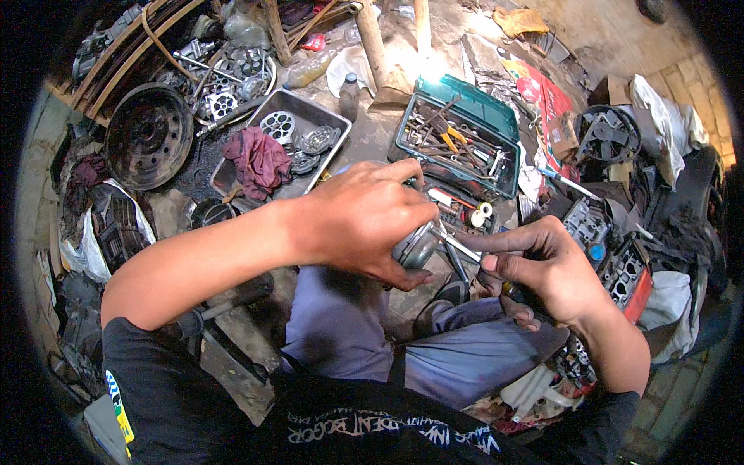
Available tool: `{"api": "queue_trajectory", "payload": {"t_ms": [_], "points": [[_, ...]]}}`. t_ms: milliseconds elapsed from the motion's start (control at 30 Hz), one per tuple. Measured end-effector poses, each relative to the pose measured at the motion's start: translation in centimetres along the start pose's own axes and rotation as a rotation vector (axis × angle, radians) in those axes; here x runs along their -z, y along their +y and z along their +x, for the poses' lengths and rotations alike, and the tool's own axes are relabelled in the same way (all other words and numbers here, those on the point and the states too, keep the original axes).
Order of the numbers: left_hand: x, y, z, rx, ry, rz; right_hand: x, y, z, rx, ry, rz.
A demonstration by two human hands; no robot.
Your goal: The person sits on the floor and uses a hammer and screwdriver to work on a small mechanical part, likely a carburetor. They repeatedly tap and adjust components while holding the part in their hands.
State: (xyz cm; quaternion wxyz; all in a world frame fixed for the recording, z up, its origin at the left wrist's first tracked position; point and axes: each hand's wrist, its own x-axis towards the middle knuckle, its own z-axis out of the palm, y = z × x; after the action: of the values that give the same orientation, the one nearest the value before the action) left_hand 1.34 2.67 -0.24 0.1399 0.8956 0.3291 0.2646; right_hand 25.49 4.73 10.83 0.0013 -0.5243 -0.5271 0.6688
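Observation:
My left hand (360, 221) is wrapped over a rounded grey metal machine part (416, 246), held above my lap. Its fingers curl round the far side while the thumb lies below, so much of the part is hidden. Between the thumb and fingers of my right hand (546, 267) is a thin, shiny metal rod-shaped tool (463, 246). The tool's far end meets the right side of the part, and its exact kind does not show. Beyond my hands sits an opened teal toolbox (508, 138) full of hand tools.
A metal tray (339, 124) at the far left holds a maroon cloth (256, 163) and a perforated disc (277, 126). A black wheel rim (149, 136) stands farther left. A bottle (349, 96) is behind the tray. Engine parts (585, 225) crowd the right.

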Motion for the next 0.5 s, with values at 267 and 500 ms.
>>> {"api": "queue_trajectory", "payload": {"t_ms": [267,500], "points": [[0.0,-0.3,0.2,0.007,0.008,-0.021,0.1,1.3,0.4,0.422,0.151,-0.538],[0.0,-0.6,0.3,0.011,-0.032,-0.011,0.0,1.5,0.6,0.715,0.199,-0.876]]}}
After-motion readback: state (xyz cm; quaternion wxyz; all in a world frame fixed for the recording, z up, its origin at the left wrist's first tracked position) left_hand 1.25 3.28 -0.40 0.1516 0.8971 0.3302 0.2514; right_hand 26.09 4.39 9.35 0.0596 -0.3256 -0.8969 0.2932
